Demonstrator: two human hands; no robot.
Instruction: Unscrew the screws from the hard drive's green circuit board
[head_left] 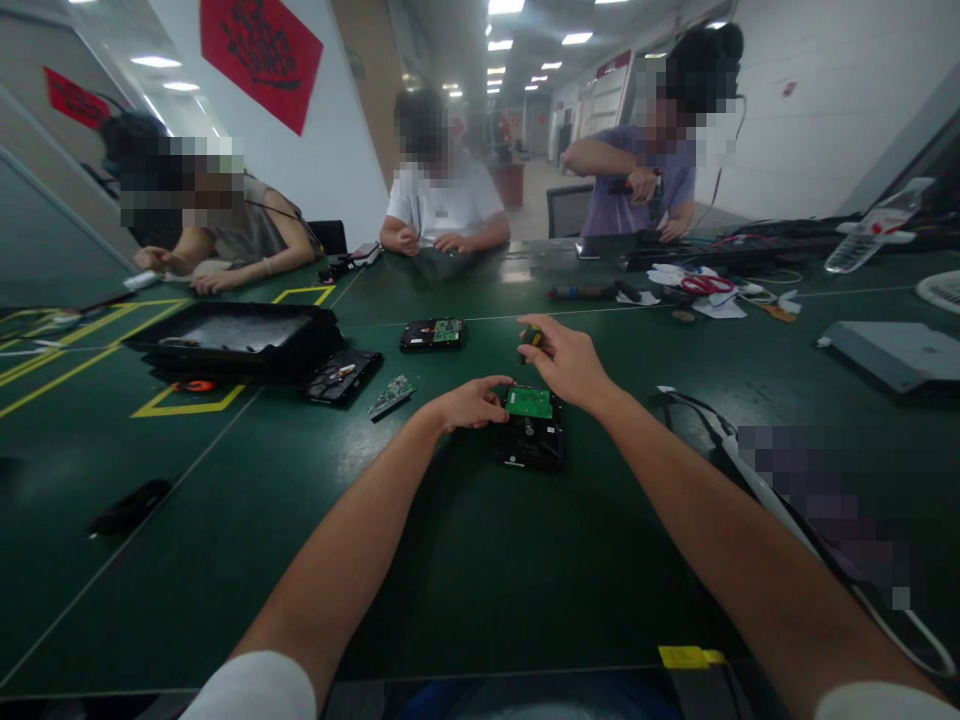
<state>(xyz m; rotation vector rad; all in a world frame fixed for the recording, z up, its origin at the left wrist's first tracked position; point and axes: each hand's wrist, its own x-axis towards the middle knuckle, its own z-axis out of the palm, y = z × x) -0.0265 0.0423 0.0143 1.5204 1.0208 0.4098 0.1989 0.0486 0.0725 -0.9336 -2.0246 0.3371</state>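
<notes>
A black hard drive [531, 447] with a green circuit board [529, 402] at its far end lies flat on the table in front of me. My left hand [474, 404] is at the drive's left side, its index finger and thumb gripping the edge by the board. Above the far end of the drive, my right hand [566, 362] is closed around a small screwdriver [533, 337] with a yellow and dark handle. The screwdriver points down toward the board; whether its tip touches a screw is too small to tell.
Beyond my left hand are a loose circuit board [391, 397], a second hard drive [433, 335], another drive [342, 377] and stacked black trays [232, 335]. To the right lie a white cable [757, 480] and a grey metal case [892, 355]. Several people sit across the green table [465, 590].
</notes>
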